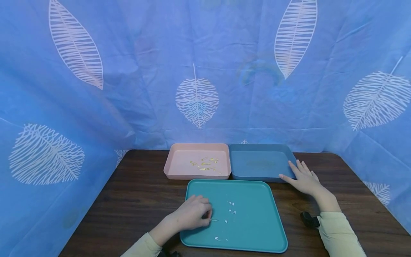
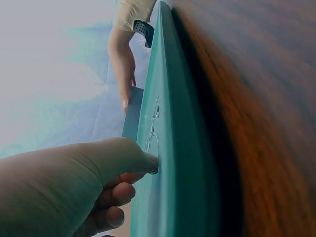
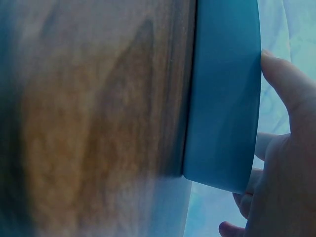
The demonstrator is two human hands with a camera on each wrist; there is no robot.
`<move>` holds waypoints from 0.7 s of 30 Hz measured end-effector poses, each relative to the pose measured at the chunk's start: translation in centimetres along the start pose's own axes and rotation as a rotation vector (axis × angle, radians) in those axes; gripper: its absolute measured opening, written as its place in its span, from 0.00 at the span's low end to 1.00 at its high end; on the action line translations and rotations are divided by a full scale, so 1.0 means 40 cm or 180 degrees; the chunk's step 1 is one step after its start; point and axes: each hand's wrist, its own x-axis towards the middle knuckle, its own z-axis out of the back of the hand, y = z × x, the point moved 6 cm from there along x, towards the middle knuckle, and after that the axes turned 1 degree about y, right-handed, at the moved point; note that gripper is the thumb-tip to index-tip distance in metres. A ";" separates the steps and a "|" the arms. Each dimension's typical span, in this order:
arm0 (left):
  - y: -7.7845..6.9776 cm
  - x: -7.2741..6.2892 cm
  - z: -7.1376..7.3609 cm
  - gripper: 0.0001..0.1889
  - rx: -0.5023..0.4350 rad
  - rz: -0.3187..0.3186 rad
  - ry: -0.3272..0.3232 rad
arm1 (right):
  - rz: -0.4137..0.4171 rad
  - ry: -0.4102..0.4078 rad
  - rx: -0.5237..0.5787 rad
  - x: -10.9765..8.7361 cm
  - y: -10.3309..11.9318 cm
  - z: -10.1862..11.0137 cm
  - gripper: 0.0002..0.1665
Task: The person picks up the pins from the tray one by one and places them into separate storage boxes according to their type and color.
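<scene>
My left hand (image 1: 194, 213) is low over the left part of the teal tray (image 1: 250, 235). Its thumb and index finger pinch a silver safety pin (image 1: 214, 220), partly covered by the fingertips; in the left wrist view the thumb hides much of that pin. Several more silver safety pins (image 1: 221, 239) lie scattered across the tray's middle. With fingers spread, my right hand (image 1: 305, 180) rests at the near right corner of the blue tray (image 1: 257, 176). In the right wrist view its thumb touches that tray's rim.
A pink tray (image 1: 179, 176) holding several gold safety pins (image 1: 205, 163) stands behind the teal tray, left of the blue one. Everything sits on a dark wooden table (image 1: 128, 203). A blue cloth with white leaf prints (image 1: 231, 107) hangs around the back and sides.
</scene>
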 end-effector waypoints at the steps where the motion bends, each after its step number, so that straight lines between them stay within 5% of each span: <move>1: -0.001 0.001 0.000 0.12 0.0025 -0.0015 -0.0012 | 0.0002 0.0001 -0.0003 0.000 0.001 0.000 0.57; 15: -0.009 0.018 0.043 0.09 0.0392 -0.0275 -0.0519 | 0.0000 0.0033 -0.0013 -0.004 -0.006 0.004 0.57; 21: -0.002 0.019 0.075 0.08 0.0499 -0.0222 -0.0678 | 0.0014 0.0070 -0.0031 -0.003 0.000 -0.003 0.57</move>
